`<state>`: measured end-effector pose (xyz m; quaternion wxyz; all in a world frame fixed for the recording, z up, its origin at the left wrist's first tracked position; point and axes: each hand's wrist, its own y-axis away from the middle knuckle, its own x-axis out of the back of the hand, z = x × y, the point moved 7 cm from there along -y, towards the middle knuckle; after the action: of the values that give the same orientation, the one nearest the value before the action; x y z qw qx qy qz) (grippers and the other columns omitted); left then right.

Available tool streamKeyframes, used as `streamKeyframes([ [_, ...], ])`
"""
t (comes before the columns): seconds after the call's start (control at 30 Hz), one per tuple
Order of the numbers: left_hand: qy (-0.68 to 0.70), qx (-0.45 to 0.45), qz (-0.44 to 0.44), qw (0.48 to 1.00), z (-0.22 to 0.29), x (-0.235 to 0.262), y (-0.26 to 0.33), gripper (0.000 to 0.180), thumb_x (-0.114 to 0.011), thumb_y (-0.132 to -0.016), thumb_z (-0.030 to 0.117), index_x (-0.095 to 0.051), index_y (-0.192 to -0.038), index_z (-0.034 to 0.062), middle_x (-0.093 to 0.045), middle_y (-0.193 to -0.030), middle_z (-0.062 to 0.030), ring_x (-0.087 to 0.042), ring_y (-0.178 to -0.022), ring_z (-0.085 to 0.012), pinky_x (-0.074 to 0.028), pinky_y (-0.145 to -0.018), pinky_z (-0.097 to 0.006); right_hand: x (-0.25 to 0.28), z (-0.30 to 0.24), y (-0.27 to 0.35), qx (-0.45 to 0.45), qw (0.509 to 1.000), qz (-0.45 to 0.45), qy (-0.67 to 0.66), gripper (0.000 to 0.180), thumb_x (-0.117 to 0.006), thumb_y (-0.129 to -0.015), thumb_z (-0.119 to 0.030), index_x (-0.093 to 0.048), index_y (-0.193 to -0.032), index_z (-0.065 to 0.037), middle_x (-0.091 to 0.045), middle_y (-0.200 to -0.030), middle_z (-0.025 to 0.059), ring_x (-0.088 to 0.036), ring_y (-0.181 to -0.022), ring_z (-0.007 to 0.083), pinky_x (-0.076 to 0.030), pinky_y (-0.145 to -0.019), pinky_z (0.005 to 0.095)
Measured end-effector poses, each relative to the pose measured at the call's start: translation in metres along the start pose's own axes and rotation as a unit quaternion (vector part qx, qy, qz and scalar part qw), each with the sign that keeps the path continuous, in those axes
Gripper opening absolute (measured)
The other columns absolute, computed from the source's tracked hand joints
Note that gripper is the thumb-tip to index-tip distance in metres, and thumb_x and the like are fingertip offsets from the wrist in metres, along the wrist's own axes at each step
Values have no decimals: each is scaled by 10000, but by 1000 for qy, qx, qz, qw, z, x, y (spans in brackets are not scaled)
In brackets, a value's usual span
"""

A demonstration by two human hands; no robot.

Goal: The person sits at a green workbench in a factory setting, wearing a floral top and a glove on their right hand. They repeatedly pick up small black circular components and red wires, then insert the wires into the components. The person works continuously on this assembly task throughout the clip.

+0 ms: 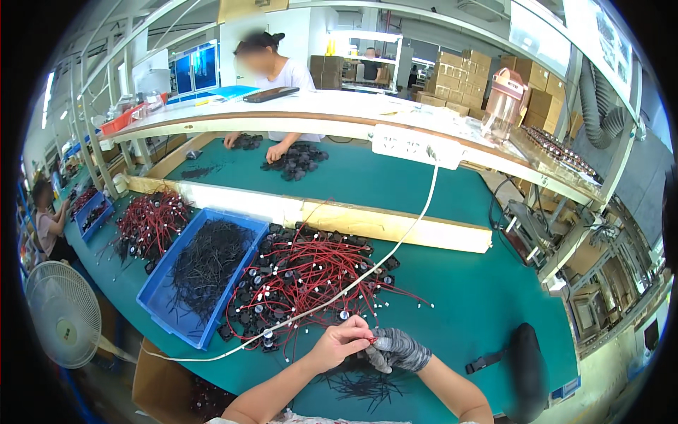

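My bare left hand point(342, 344) and my right hand point(400, 349), in a grey striped glove, meet just above the near edge of the green table. A short piece of red wire point(372, 340) shows between the fingertips, pinched by both hands; what else the gloved fingers cover is hidden. Below them lies a loose heap of thin black strips point(364, 386). Just beyond my left hand spreads a large pile of small black parts with red wires point(311, 272) and white connectors. Left of that pile, a blue tray point(157, 305) holds many thin black pieces.
A white cable point(339, 295) hangs from the power strip point(399, 145) across the wire pile. A wooden bar point(395, 226) divides the table; beyond it, a person's hand point(277, 151) touches black parts. A black pouch-like object point(526, 371) lies right. A fan point(65, 314) stands left.
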<state>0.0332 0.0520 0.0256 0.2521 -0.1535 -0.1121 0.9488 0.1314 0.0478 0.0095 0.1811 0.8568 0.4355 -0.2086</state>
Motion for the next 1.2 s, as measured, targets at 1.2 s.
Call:
streamKeyframes([
  [1.2,29,4,119,992,-11,12,-4,28,-570,-815,-13,-551,-795,-16,-536,-850,-39,-532,-765,-102,-431,-701,-235,12,-32,5,151,879,239,384,227,-520,-859,-212,-586,-710,-54,-533,-572,20,-478,-476,110,-408,-458,243],
])
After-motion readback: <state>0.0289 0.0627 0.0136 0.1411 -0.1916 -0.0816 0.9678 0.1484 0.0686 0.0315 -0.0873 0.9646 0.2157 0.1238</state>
